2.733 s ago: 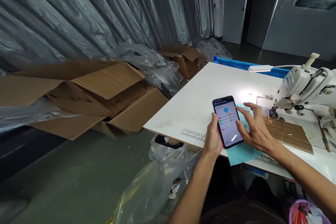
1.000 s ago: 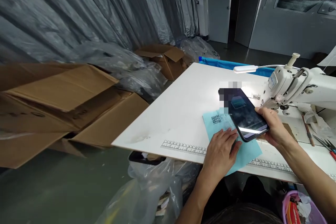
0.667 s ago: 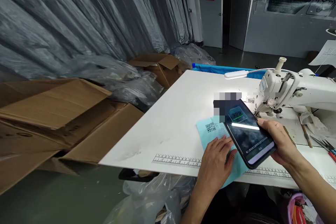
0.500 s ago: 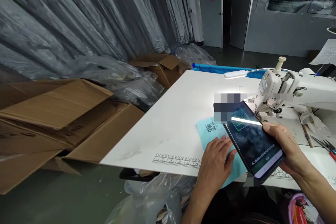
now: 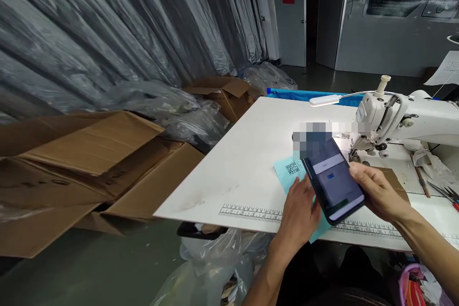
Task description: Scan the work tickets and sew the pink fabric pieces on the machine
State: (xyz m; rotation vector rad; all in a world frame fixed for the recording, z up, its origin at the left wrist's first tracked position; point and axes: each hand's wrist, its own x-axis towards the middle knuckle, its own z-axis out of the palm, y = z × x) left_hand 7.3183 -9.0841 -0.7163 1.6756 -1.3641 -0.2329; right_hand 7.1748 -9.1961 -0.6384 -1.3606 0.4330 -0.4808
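My right hand [image 5: 382, 193] grips a black smartphone [image 5: 335, 186], tilted above the table. Its lit screen shows a pale box over a darker background; the phone's upper end is pixelated. A light-blue paper slip [image 5: 284, 176] with a printed QR code lies on the white table, partly under the phone. My left hand [image 5: 299, 213] rests over this slip with its fingers stretched out, the fingertips close to the phone's left edge and partly in shadow. The lower part of the slip shows below the hand, past the table's front edge.
A white sewing machine [image 5: 405, 114] with a small lamp [image 5: 324, 100] stands at the right, scissors [image 5: 444, 193] beside it. A printed ruler [image 5: 251, 213] runs along the table's front edge. Open cardboard boxes [image 5: 89, 148] and plastic bags [image 5: 211, 267] are on the left and below.
The phone's screen has switched from a scanning view of the code to a pale pop-up box. The phone has shifted slightly left and up, uncovering a brown piece near the machine.
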